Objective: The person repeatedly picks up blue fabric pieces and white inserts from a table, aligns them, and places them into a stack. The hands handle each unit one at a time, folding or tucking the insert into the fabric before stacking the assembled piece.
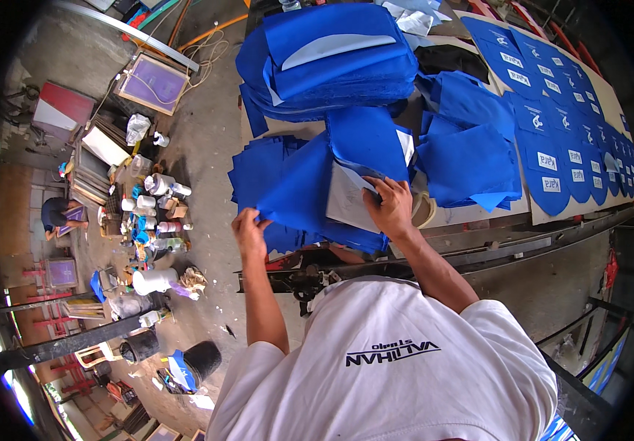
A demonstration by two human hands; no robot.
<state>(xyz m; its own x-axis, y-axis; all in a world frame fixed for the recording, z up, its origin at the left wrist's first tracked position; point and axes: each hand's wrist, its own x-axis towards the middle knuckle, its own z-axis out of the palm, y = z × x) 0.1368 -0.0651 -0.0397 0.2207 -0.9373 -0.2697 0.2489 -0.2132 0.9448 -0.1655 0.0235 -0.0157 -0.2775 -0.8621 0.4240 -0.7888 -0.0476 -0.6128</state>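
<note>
With its fingertips pinched, my left hand [249, 229] holds the corner of a blue fabric sheet [291, 184] and draws it out to the left. My right hand [392, 206] is closed, thumb and fingers at the edge of a folded-back piece with a pale grey underside [351, 197]; exactly which layer it grips is partly hidden. Beneath both hands lies a stack of blue fabric pieces [265, 158]. Just beyond, a thick pile of blue fabric [324, 62] has a pale curved underside turned up on top.
To the right sits another blue stack [468, 165]. Printed blue panels [549, 147] lie in rows on a board farther right. A metal rail [479, 253] runs along the near table edge. Tubs and bottles [155, 213] stand left, where another person [59, 217] works.
</note>
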